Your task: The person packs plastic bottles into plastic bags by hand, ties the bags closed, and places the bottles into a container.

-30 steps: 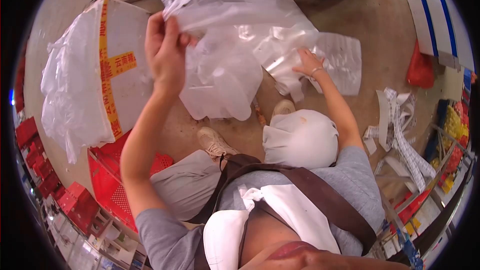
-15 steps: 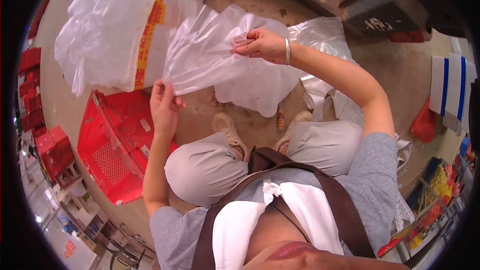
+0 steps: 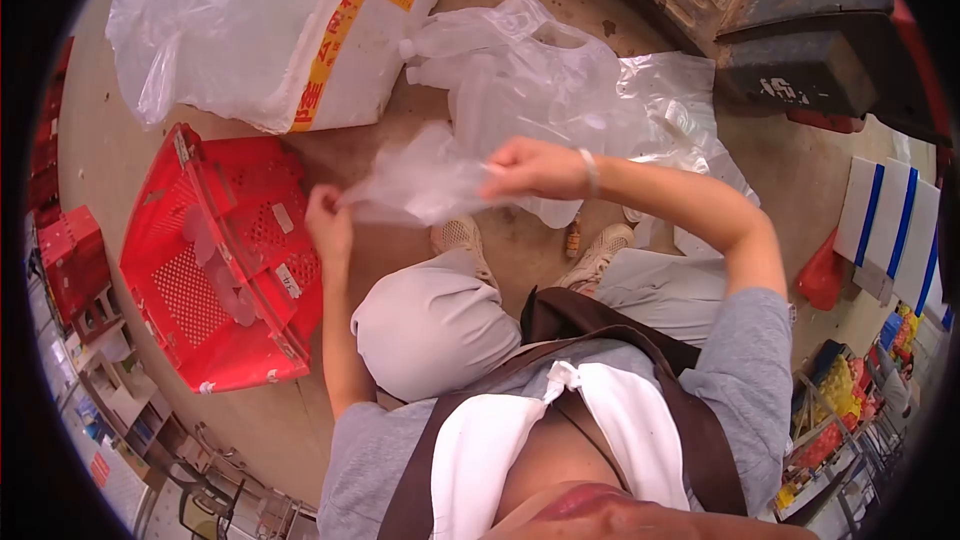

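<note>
A thin, clear plastic bag [image 3: 425,180], blurred by motion, stretches between my two hands above the floor. My left hand [image 3: 328,218] pinches its left end, close to the rim of a red plastic basket [image 3: 262,175]. At its right end my right hand [image 3: 540,168], with a bangle on the wrist, closes its fingers on the plastic. Beyond my hands, a pile of clear plastic [image 3: 510,70] lies on the floor. Inside the basket are translucent flat pieces [image 3: 235,300].
A white box [image 3: 385,60] with yellow-and-red tape stands at the far left, partly covered by clear plastic. Dark bins [image 3: 805,70] stand at the far right. Near my shoes lies a small bottle-like item [image 3: 573,237]. White-and-blue panels [image 3: 890,210] lean at the right.
The plastic between my hands has come nearer my body and looks smaller and more bunched. My right hand has lowered toward me. The view has shifted, showing more of the box.
</note>
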`<state>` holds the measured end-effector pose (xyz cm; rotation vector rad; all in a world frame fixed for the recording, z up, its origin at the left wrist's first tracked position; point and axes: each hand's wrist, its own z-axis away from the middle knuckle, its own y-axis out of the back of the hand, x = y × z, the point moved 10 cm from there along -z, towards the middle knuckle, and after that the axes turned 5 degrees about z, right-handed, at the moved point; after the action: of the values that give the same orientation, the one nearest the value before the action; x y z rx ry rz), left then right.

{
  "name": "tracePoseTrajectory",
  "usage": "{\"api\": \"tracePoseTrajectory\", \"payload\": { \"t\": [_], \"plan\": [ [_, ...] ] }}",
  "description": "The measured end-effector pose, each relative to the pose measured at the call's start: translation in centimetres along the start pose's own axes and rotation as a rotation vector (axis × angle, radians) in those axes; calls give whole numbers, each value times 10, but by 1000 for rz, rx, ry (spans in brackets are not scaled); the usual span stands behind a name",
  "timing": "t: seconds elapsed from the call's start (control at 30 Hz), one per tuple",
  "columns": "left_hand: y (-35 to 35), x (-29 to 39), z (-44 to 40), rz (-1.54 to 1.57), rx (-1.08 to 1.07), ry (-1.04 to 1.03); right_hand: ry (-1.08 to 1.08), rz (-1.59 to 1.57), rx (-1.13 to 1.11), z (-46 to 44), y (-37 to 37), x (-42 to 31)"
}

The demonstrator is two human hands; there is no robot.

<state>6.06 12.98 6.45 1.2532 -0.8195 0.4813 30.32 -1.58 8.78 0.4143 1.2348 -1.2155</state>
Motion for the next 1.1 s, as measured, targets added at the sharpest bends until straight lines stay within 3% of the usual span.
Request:
{"api": "tracePoseTrajectory", "payload": {
  "t": [0.03, 0.1, 0.13, 0.2, 0.23, 0.27, 0.3, 0.33, 0.37, 0.43, 0.53, 0.6, 0.63, 0.67, 0.77, 0.8, 0.9, 1.0, 1.07, 1.1],
  "plan": [
    [2, -11, 10, -70, 86, -97, -20, 31, -88, 12, -9, 13],
    [0, -11, 31, -209, 250, -307, -57, 155, -57, 15, -2, 19],
    [-19, 6, 26, -146, 103, -314, -75, 219, -43, 14, 0, 22],
    [-55, 3, 9, 106, -275, 8, 58, 418, 452, 0, 79, -1],
    [-80, -1, 10, 234, -464, 174, 88, 548, 484, -9, 110, -7],
    [-92, 20, -2, 338, -493, 21, 121, 680, 514, -17, 138, -12],
    [-105, 43, -15, 442, -516, -137, -38, 729, 507, -27, 161, 6],
    [-115, 71, -29, 342, -510, -256, -193, 776, 502, -32, 176, 25],
    [-125, 106, -39, 242, -502, -373, -263, 1012, 604, -32, 183, 28],
    [-160, 145, -53, -99, -515, -389, -406, 1480, 805, -31, 187, 22],
    [-226, 166, -56, -273, -648, -754, -575, 1371, 784, -18, 224, 32],
    [-261, 154, -42, -280, -691, -1023, -746, 1473, 630, -12, 237, 35],
    [-257, 155, -37, -252, -699, -1014, -832, 1516, 542, -6, 244, 42],
    [-249, 153, -26, -226, -706, -1003, -563, 1389, 790, 3, 258, 36],
    [-187, 150, 14, -175, -648, -947, -747, 1402, 715, 12, 282, 58],
    [-163, 143, 28, -107, -618, -927, -542, 1499, 830, 11, 250, 28],
    [-133, 135, 48, -35, -534, -833, -387, 1543, 564, -30, 197, 23],
    [-134, 129, 37, 12, -434, -752, -217, 1473, 591, -68, 177, 30],
    [-139, 123, 26, 51, -403, -664, -32, 1024, 233, -95, 127, 31],
    [-138, 120, 25, 60, -424, -596, 27, 867, 197, -97, 109, 35]
  ]
}}
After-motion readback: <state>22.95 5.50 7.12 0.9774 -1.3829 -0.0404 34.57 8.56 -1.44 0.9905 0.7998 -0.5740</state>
